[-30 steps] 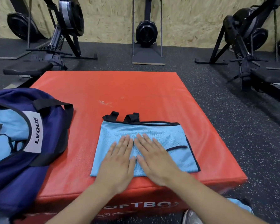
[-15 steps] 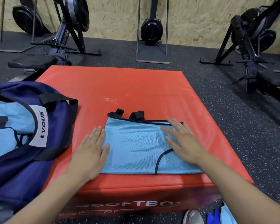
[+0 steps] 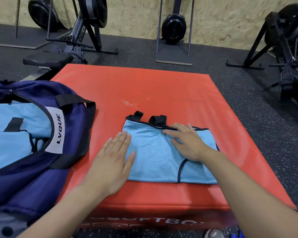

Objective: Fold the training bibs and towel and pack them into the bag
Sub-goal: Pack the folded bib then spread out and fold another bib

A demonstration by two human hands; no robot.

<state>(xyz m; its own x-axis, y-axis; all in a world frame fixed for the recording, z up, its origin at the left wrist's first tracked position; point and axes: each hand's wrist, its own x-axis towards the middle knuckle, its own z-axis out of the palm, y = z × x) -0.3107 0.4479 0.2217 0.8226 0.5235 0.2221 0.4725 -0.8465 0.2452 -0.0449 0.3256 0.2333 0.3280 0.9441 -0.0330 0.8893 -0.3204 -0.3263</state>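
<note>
Folded bib (image 3: 159, 162) flat under left hand (image 3: 113, 162), right hand (image 3: 190, 143)

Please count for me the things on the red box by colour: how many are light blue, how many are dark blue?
Light blue: 1, the folded bib under both hands
Dark blue: 1, the bag, open, with more light blue fabric inside; how many pieces cannot be told
Total on the red box: 2

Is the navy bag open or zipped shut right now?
Open. The navy bag gapes at its top, and light blue fabric shows inside the opening.
</note>
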